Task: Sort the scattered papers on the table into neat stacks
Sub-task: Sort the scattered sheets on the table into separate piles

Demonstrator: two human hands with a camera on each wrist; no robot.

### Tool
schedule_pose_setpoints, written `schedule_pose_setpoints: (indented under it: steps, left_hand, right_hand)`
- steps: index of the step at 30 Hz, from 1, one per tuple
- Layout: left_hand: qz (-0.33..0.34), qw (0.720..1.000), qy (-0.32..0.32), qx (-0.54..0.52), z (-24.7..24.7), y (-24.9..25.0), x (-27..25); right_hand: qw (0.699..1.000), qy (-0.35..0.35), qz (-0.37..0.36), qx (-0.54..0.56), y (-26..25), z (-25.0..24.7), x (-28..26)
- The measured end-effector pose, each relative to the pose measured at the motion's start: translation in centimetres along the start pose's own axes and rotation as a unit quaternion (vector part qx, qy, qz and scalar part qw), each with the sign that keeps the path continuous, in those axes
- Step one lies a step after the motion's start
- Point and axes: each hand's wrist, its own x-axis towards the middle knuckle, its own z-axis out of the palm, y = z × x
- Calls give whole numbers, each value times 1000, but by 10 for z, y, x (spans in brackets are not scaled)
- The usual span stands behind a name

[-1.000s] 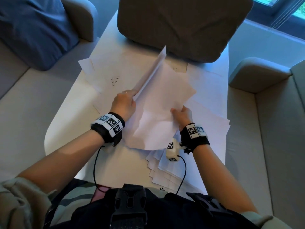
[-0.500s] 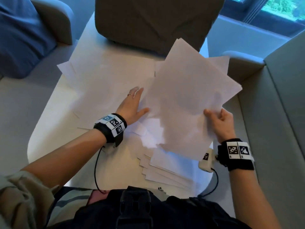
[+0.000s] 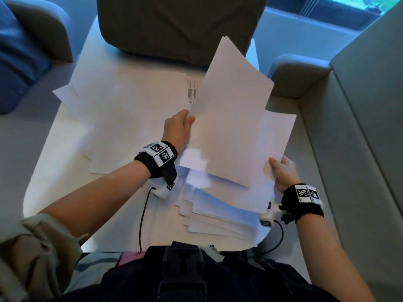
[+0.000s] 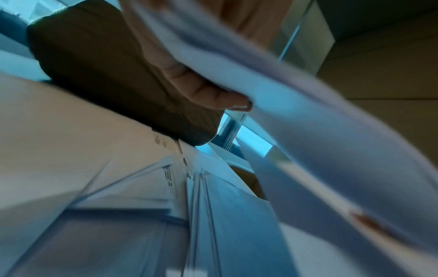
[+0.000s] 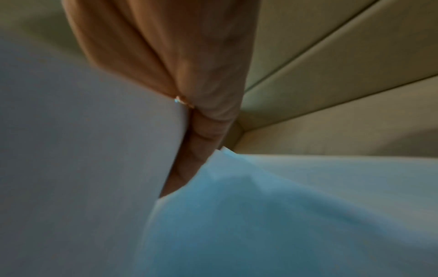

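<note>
Half a second on, my left hand (image 3: 177, 127) has left the sheets it was pressing flat and has come up to the near left edge of the raised sheaf of papers (image 3: 231, 127), while my right hand (image 3: 282, 172) keeps its hold on the sheaf's near right corner. Both hands now carry it, tilted, above the right half of the white worktop (image 3: 54, 153), its far corner pointing toward the dark cushion (image 3: 178, 25) at the far end.

Up close, the left wrist view shows my thumb (image 4: 213, 93) curled against the sheaf's edge, the paper blurred; the other left fingers are hidden behind it. On the right, my fingers (image 5: 203, 121) are closed tight on the paper, thumb on top in the head view.

White and mostly blank on the side facing me, the raised sheets are unevenly aligned, one lower sheet jutting out to the right. Beneath them, a fanned pile of papers (image 3: 218, 216) lies at the near right of the worktop. Loose overlapping sheets (image 3: 130, 105) cover the middle and left, one bearing a short block of print (image 3: 192, 92) just beside the sheaf's left edge.
</note>
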Motion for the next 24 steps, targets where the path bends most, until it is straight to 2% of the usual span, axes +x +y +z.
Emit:
schedule_pose_setpoints:
  steps: [3,6,8,12,14,18,21,24]
  left_hand:
    - [-8,1000,0,-15,0,-3,-6]
    - [-33,998,-55,-27,9,-1,-22]
    - [-36,992,-120,8,21,-5,-35]
    - [-35,952,-292,88,44,-19,-58]
    - [-25,930,-343,132,51,-31,-65]
    - [8,903,-357,240,57,-40,-73]
    - [-36,915,-356,188,59,-39,-76]
    - [-80,932,-329,130,57,-36,-72]
  right_hand:
    - [995,-5,61,-76,41,0,11]
    - [981,-8,64,-185,56,0,14]
    - [975,16,59,-212,61,-2,22]
    - [978,122,95,-141,49,-4,25]
    - [973,115,125,-159,45,-5,24]
    - [946,71,145,-282,52,-4,27]
    - [937,39,146,-316,55,9,27]
    - [927,24,137,-348,62,14,28]
